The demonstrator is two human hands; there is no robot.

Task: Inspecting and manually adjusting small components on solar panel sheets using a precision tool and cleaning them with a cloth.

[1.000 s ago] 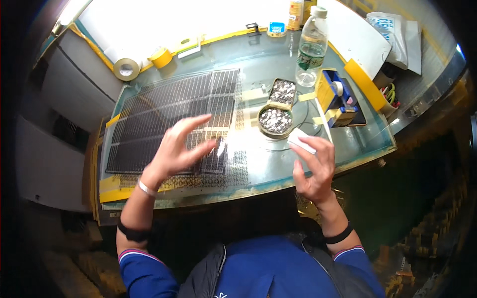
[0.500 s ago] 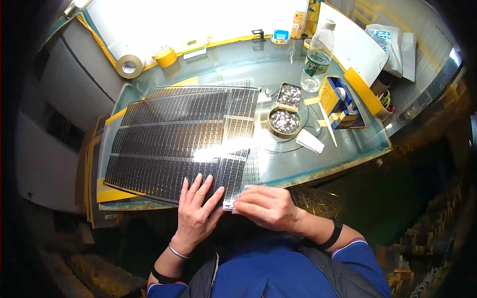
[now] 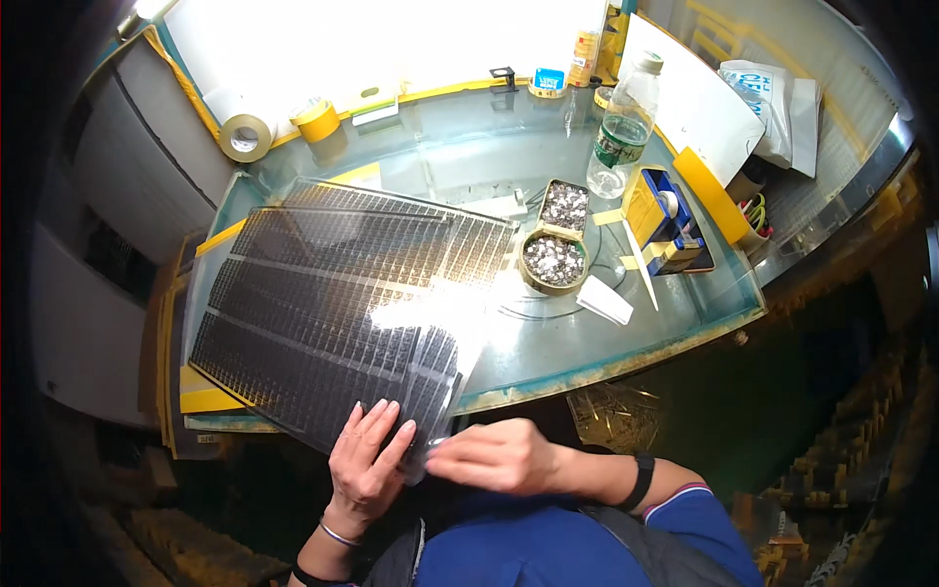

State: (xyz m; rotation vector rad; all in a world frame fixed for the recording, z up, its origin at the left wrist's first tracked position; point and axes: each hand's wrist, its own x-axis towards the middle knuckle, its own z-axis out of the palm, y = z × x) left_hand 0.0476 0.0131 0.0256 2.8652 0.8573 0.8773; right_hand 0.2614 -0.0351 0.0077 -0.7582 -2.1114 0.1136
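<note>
Dark see-through film sheets (image 3: pixel 303 313), printed with fine grid rows, lie in a stack over the glass table and overhang its near edge. My left hand (image 3: pixel 364 468) rests on the near part of the top sheet, fingers stretched out and its thumb toward the corner. Beside it, my right hand (image 3: pixel 497 456) is closed in a pinch at the near right corner of the film. That corner is lifted and slightly bent. Bright glare covers part of the sheets' right side.
Right of the sheets stand a round tin (image 3: pixel 555 260) and a square tin (image 3: pixel 564 203) of small pieces, a bottle (image 3: pixel 623 132) and a blue tape dispenser (image 3: pixel 670 210). A folded white paper (image 3: pixel 604 300) lies near them. Tape rolls (image 3: pixel 245 138) sit at the back left of the glass table (image 3: pixel 548 357).
The top film has turned, its near right corner drawn toward me past the table edge. Both hands have moved nearer my body and a little left with it.
</note>
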